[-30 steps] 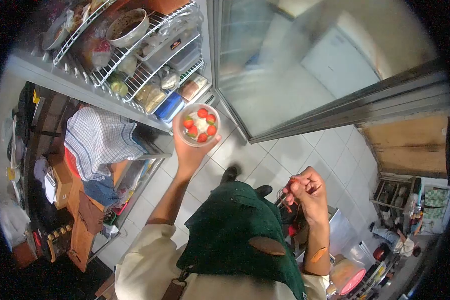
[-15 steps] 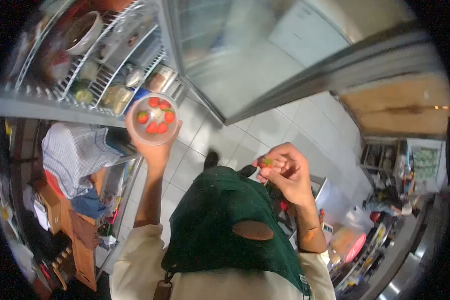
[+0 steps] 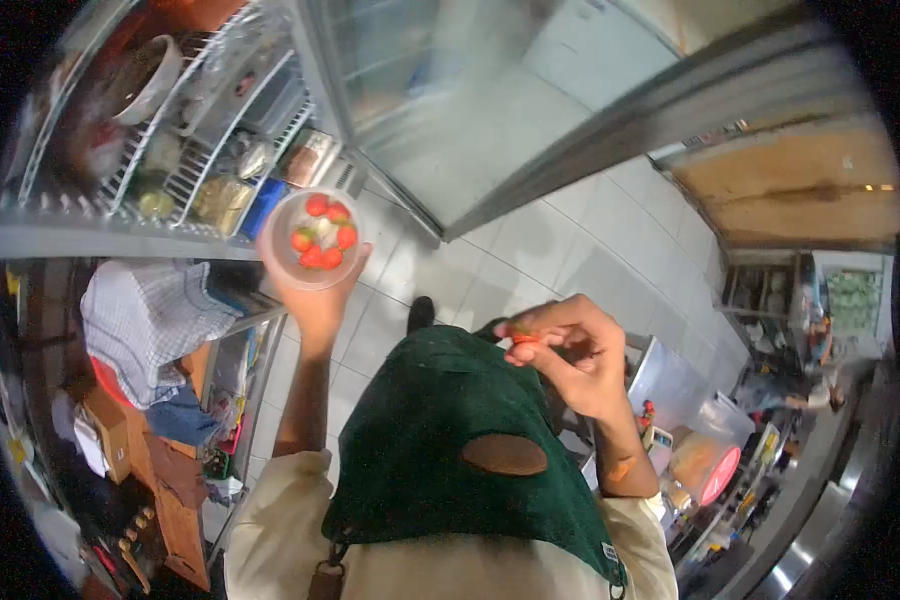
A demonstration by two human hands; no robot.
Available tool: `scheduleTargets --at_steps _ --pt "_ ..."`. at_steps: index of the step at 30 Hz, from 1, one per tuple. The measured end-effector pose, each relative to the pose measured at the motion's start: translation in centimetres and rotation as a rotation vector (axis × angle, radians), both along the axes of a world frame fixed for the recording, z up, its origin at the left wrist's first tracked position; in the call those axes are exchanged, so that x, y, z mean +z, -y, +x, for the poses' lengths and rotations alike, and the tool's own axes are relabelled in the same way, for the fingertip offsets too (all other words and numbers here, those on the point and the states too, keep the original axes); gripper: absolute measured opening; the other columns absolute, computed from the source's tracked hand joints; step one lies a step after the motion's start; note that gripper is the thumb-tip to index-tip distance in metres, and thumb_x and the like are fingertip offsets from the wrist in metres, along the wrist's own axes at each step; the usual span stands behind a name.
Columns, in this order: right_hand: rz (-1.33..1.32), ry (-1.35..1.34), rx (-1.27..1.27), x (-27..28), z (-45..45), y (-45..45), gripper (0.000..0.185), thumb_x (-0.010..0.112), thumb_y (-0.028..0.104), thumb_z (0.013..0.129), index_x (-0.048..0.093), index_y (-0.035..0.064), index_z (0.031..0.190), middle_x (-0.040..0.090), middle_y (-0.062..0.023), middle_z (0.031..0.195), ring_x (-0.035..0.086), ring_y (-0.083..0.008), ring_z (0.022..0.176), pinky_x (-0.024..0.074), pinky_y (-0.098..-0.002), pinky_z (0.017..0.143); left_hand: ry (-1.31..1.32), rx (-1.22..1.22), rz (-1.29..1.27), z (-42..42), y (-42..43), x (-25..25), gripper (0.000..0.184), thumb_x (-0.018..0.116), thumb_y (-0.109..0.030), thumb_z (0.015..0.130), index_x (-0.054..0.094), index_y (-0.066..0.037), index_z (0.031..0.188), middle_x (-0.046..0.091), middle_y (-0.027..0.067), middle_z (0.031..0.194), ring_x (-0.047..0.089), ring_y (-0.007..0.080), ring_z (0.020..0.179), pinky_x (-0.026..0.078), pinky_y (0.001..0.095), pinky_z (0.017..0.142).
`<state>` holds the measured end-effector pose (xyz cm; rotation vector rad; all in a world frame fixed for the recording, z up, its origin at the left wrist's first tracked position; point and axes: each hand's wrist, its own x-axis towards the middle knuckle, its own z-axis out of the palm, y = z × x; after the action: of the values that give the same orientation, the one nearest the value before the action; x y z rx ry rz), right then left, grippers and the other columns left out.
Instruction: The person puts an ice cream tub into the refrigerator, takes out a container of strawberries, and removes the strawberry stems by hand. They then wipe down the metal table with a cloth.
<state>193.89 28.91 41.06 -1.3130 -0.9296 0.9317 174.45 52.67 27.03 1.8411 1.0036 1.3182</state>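
My left hand (image 3: 315, 307) is wrapped round a clear round plastic container (image 3: 298, 274), held out beside the fridge shelves. Several strawberries (image 3: 331, 258) lie inside it, and its open top faces me. My right hand (image 3: 578, 350) pinches a strawberry (image 3: 526, 337) between thumb and fingers, above the right side of my green apron (image 3: 420, 410). Part of that strawberry is covered by the fingertips.
Wire fridge shelves (image 3: 215, 150) with packed food stand at upper left, the glass door (image 3: 450, 110) swung open. A checkered cloth (image 3: 145, 315) hangs at left. At right are a steel surface (image 3: 670, 380) and a pink-lidded container (image 3: 718, 475). Tiled floor (image 3: 470, 275) lies below.
The container in my left hand has shifted slightly right in view. My right hand has turned, and the strawberry in it has moved a little left and down.
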Motion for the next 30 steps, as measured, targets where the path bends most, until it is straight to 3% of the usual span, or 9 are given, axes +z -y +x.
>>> scheduleTargets --at_steps 5,12,20,23,25,27,28,29,30 --pt "-0.181 -0.107 -0.149 -0.7 0.6 1.0 0.022 0.073 -0.003 0.098 0.058 -0.0032 0.115 0.076 -0.0189 0.104 0.072 -0.0164 0.085 0.0605 -0.0285 0.077 0.249 0.021 -0.294 -1.3 -4.6 -1.6 0.105 0.1 -0.01 0.066 0.042 0.002 0.152 0.054 0.0164 0.147 0.055 0.027 0.135 0.045 0.0392 0.116" --pt "-0.242 -0.075 -0.218 -2.1 1.9 3.6 0.019 0.07 -0.002 0.1 0.058 -0.0003 0.115 0.075 -0.014 0.103 0.07 -0.0146 0.085 0.0589 -0.0301 0.079 0.347 0.322 -0.164 -5.2 -20.3 -6.9 0.098 0.101 -0.012 0.065 0.048 0.001 0.145 0.056 0.0173 0.144 0.059 0.0265 0.128 0.05 0.0407 0.109" --pt "-0.363 0.028 -0.311 -4.2 3.8 6.3 0.02 0.072 0.001 0.099 0.057 0.0027 0.113 0.068 -0.0044 0.093 0.067 -0.0119 0.081 0.0574 -0.0289 0.076 -0.082 0.853 -0.057 -10.3 -33.1 -11.8 0.1 0.103 -0.024 0.05 0.057 0.003 0.135 0.068 0.023 0.124 0.066 0.0377 0.118 0.051 0.0462 0.106" --pt "-0.37 -0.023 -0.332 -4.0 3.6 5.4 0.022 0.07 0.002 0.101 0.056 0.0035 0.117 0.069 -0.0057 0.098 0.067 -0.013 0.083 0.0587 -0.0305 0.076 0.071 0.748 0.28 -12.1 -37.3 -16.4 0.077 0.102 -0.022 0.054 0.07 0.002 0.12 0.073 0.0171 0.119 0.069 0.0321 0.111 0.053 0.0472 0.102" --pt "-0.381 -0.021 -0.278 -4.1 4.7 5.3 0.024 0.067 0.001 0.102 0.055 0.0041 0.123 0.07 -0.0067 0.102 0.069 -0.0146 0.088 0.0598 -0.0316 0.078 -0.138 0.672 0.011 -11.7 -35.3 -13.9 0.044 0.095 -0.016 0.069 0.077 -0.004 0.108 0.078 0.0103 0.109 0.073 0.0292 0.1 0.056 0.0458 0.095" --pt "-0.397 0.027 -0.239 -5.0 6.1 4.6 0.034 0.059 0.0 0.104 0.052 0.006 0.137 0.07 -0.0074 0.104 0.072 -0.0166 0.097 0.0612 -0.0332 0.083 -0.238 0.438 0.229 -13.9 -38.9 -20.0 0.029 0.085 -0.03 0.087 0.081 -0.008 0.105 0.08 0.0085 0.109 0.076 0.028 0.098 0.06 0.042 0.09" --pt "-0.312 0.123 -0.249 -5.1 6.3 3.4 0.044 0.059 0.002 0.103 0.048 0.0074 0.145 0.07 -0.0072 0.104 0.072 -0.016 0.098 0.0616 -0.0354 0.081 0.067 0.389 0.095 -13.3 -40.6 -20.7 0.037 0.088 -0.041 0.084 0.083 -0.009 0.1 0.081 0.0058 0.101 0.077 0.0258 0.093 0.061 0.0414 0.087" --pt "-0.269 0.192 -0.248 -5.2 7.0 2.4 0.057 0.062 0.0 0.102 0.042 0.0112 0.154 0.07 -0.0074 0.102 0.069 -0.0139 0.087 0.0577 -0.0303 0.071 -0.494 0.719 0.631 -13.5 -39.8 -19.9 0.047 0.089 -0.053 0.081 0.081 -0.007 0.09 0.08 0.0079 0.091 0.076 0.0265 0.079 0.062 0.0435 0.072" --pt "-0.279 0.215 -0.269 -4.8 7.5 1.0 0.062 0.064 0.004 0.102 0.038 0.012 0.158 0.07 -0.0077 0.101 0.069 -0.014 0.084 0.0579 -0.0298 0.072 -0.884 0.926 -0.129 -11.3 -38.5 -15.8 0.059 0.089 -0.063 0.077 0.075 -0.005 0.08 0.076 0.0095 0.077 0.07 0.0271 0.06 0.058 0.0442 0.055"
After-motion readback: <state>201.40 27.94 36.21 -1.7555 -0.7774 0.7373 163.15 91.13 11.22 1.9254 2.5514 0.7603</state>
